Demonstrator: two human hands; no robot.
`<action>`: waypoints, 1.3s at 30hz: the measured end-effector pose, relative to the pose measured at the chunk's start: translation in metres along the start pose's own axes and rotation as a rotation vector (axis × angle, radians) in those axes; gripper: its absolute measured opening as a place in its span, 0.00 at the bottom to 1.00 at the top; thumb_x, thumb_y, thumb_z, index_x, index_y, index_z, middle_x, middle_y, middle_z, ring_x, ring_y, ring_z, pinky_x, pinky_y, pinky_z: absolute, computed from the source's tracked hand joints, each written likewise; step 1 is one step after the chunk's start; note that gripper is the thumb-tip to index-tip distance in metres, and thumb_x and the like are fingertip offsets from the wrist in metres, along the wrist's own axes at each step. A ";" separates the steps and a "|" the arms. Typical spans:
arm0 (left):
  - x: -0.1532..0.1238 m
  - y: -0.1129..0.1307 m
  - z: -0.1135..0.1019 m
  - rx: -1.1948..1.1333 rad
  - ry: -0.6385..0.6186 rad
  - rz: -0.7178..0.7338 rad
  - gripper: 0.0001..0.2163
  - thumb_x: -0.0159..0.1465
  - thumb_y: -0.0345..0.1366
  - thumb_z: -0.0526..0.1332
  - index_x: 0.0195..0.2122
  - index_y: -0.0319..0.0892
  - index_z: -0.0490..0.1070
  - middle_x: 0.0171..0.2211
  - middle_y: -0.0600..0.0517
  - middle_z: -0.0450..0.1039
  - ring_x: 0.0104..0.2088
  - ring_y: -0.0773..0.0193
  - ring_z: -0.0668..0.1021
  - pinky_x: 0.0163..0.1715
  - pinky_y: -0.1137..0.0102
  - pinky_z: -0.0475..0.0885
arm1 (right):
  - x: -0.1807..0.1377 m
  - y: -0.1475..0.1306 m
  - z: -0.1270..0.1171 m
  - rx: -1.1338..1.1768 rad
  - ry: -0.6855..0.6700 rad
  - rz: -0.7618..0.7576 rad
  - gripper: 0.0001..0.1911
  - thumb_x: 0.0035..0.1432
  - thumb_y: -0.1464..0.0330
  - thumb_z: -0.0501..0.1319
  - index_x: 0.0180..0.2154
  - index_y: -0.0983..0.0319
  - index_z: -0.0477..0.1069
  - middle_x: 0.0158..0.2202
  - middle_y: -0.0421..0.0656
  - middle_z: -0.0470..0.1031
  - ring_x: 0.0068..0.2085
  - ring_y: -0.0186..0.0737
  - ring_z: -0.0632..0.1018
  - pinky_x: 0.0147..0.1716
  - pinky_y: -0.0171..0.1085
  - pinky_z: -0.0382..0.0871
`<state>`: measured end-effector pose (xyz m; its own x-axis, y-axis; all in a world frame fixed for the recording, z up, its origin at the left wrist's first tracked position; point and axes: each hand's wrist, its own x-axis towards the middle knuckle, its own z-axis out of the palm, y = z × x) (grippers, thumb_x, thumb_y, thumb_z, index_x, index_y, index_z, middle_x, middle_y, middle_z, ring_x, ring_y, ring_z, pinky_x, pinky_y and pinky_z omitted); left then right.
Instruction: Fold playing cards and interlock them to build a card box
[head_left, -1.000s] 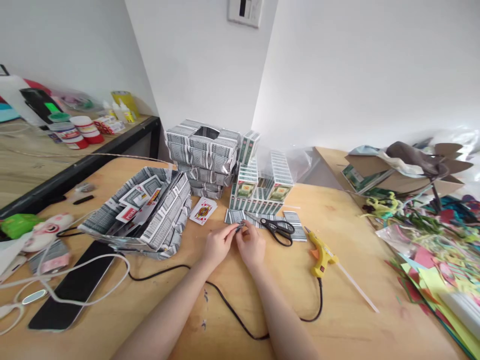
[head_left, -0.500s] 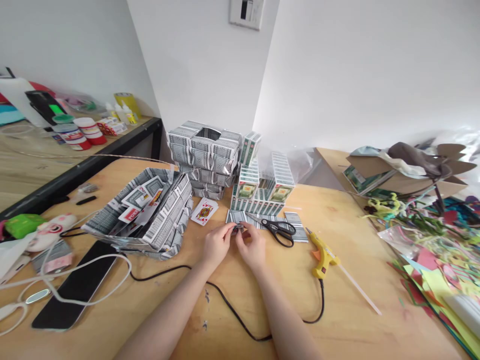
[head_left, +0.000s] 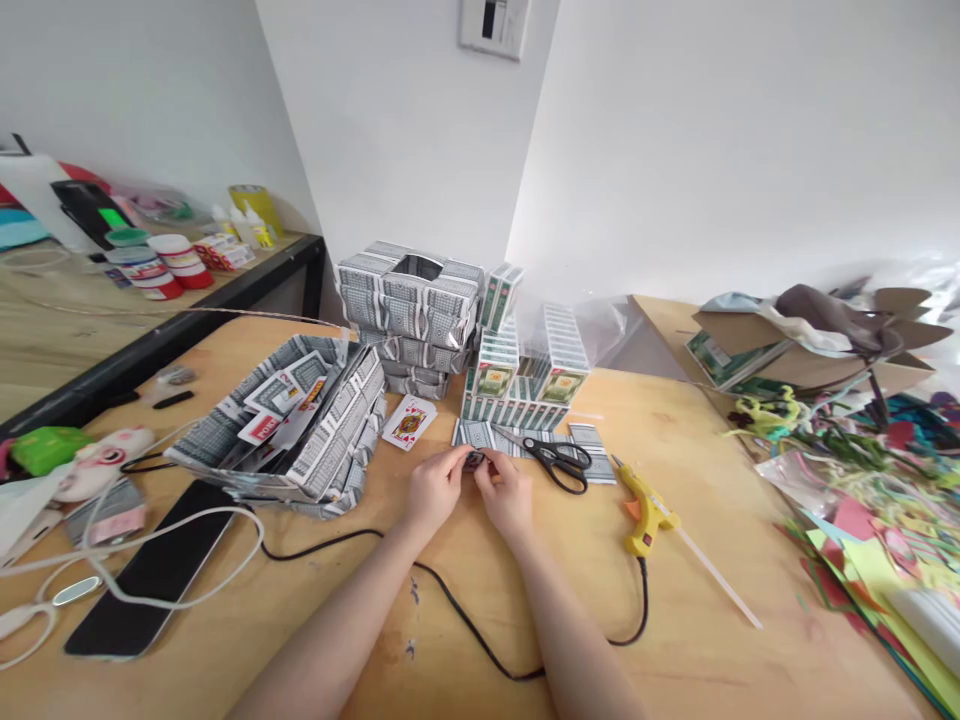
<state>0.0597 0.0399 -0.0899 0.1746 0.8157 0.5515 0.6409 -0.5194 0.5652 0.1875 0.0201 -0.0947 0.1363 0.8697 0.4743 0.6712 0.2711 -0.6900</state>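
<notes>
My left hand [head_left: 433, 490] and my right hand [head_left: 507, 497] meet at the middle of the table. Their fingertips pinch a small folded playing card [head_left: 475, 460] from both sides; the fingers cover most of it. Just beyond them lie patterned playing cards [head_left: 474, 434], face down. Black-handled scissors [head_left: 559, 456] rest on the cards to the right of my right hand. Further right is a yellow hot glue gun [head_left: 646, 512] with a clear glue stick in its back. Left of the hands, a small pile of face-up playing cards [head_left: 409, 422] shows a queen-like figure on top.
A basket made of folded cards [head_left: 341, 440] holds loose cards at left. Behind stand a card-built box [head_left: 412, 300] and stacked card packs [head_left: 517, 385]. A black cord [head_left: 465, 612] runs under my forearms. A phone [head_left: 150, 575] and white cable lie left; paper scraps [head_left: 877, 560] lie right.
Both hands stay nearly in place. The fingers shift slightly around the small folded card, and my right hand's fingertips sit a little differently on it.
</notes>
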 end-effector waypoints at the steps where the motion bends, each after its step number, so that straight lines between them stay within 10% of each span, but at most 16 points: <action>1: 0.000 0.000 0.000 0.000 -0.005 -0.001 0.10 0.60 0.30 0.52 0.40 0.42 0.71 0.36 0.50 0.77 0.34 0.64 0.78 0.35 0.71 0.73 | 0.000 0.000 0.000 0.000 0.006 0.010 0.11 0.54 0.68 0.52 0.36 0.61 0.71 0.26 0.42 0.74 0.25 0.34 0.75 0.26 0.32 0.68; 16: 0.005 -0.001 0.000 -0.230 -0.086 -0.136 0.14 0.58 0.28 0.53 0.46 0.42 0.64 0.43 0.48 0.73 0.42 0.63 0.75 0.43 0.67 0.72 | 0.008 0.010 0.003 0.511 -0.082 0.318 0.12 0.50 0.62 0.58 0.34 0.63 0.70 0.24 0.41 0.73 0.22 0.35 0.73 0.22 0.34 0.69; 39: 0.000 0.012 0.005 -0.150 -0.028 -0.166 0.19 0.52 0.23 0.54 0.46 0.43 0.62 0.41 0.49 0.73 0.41 0.62 0.76 0.41 0.66 0.72 | 0.007 -0.009 -0.006 0.181 -0.043 0.134 0.10 0.54 0.64 0.55 0.28 0.62 0.70 0.20 0.38 0.67 0.20 0.32 0.66 0.21 0.32 0.61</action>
<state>0.0716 0.0354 -0.0863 0.0979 0.8987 0.4276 0.5450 -0.4079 0.7325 0.1869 0.0212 -0.0820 0.1813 0.9188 0.3507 0.5072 0.2182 -0.8337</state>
